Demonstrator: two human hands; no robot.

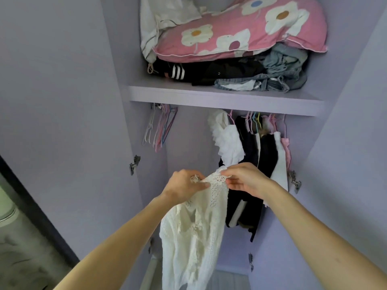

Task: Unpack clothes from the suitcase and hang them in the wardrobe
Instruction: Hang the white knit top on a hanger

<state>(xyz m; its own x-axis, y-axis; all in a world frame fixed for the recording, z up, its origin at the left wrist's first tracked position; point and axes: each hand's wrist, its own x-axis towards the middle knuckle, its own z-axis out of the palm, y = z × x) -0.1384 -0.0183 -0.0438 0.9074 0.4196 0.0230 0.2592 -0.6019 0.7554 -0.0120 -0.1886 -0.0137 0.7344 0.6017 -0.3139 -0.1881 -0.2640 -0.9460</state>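
Hands: left hand (185, 186) and right hand (245, 178) pinch cream lace knit top (194, 231), no hanger visible; dark and white garments (266, 155) already hung.

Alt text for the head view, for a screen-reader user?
The left hand and right hand pinch the top edge of a white lace garment before an open lilac wardrobe. Under its shelf, empty hangers hang at left, hung clothes at right; a pink floral pillow lies atop piled clothes on it.
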